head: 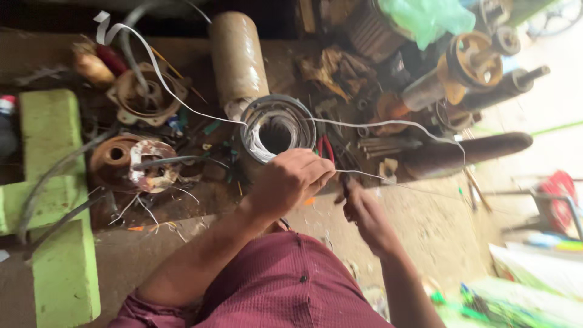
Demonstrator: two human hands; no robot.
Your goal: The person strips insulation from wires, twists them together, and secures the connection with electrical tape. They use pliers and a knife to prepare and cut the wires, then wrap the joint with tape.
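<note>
Two hands on the wire: left hand [291, 182] fingers pinched on white wire [388, 124] at the motor stator [276, 127]; right hand [364, 212] grips pliers [343, 182] just beside. Mid-winding, I reckon; next needs steady tension.

A dusty, grimy concrete floor [425, 225] carried everything. On it stood a round metal stator housing filled with pale wire windings [276, 129], just in front of a tan cylindrical motor casing [238, 58]. A rusty brown round end cover [130, 163] lay beside a bright green painted block [51, 200]. A dark cylindrical shaft [467, 152] rested near rusted rotor parts [470, 64].
</note>
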